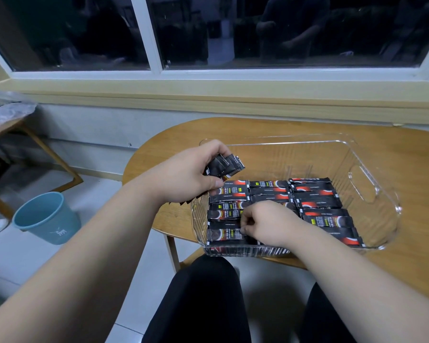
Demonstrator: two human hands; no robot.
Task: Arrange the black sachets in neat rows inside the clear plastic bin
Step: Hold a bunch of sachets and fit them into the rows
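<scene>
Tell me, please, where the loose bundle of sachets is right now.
In the head view, the bundle of sachets is held in the left hand, above the left edge of the clear plastic bin.

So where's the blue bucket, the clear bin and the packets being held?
Blue bucket [47, 220]: head view, outer wall.
Clear bin [295, 157]: head view, far wall.
Held sachets [223, 165]: head view, black wrapper sticking out of the left hand [188, 174].
</scene>
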